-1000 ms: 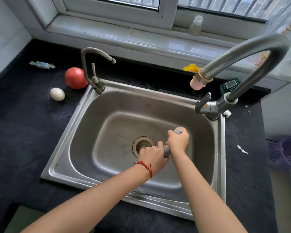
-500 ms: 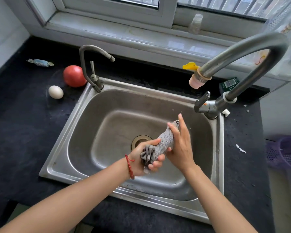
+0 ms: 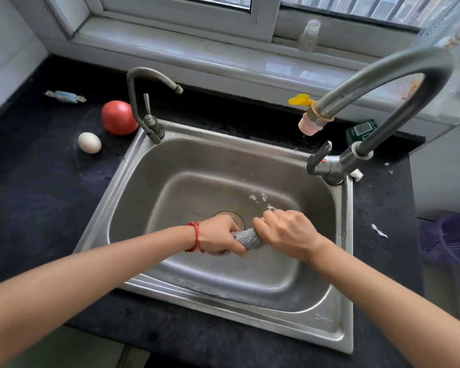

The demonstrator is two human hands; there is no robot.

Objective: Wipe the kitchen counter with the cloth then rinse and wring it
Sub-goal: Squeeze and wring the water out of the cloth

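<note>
A grey cloth (image 3: pixel 250 238), rolled into a tight twist, lies between both my hands above the steel sink (image 3: pixel 122 192), just in front of the drain (image 3: pixel 239 217). My left hand (image 3: pixel 219 239), with a red string at the wrist, is shut on the cloth's left end. My right hand (image 3: pixel 286 232) is shut on its right end, knuckles up. Only the short middle of the cloth shows; a little water splashes on the basin floor behind my right hand. The black counter (image 3: pixel 37 197) surrounds the sink.
A large curved tap (image 3: pixel 383 73) arches over the sink's right side, a small tap (image 3: pixel 144 102) stands at its left rear corner. A tomato (image 3: pixel 118 117), an egg (image 3: pixel 89 142) and a wrapped sweet (image 3: pixel 64 96) lie on the counter's left. A purple basket (image 3: pixel 452 240) stands at far right.
My hands opened around the cloth and took hold again. The twisted cloth has swung from pointing away from me to lying left to right, and my right hand has turned knuckles up.
</note>
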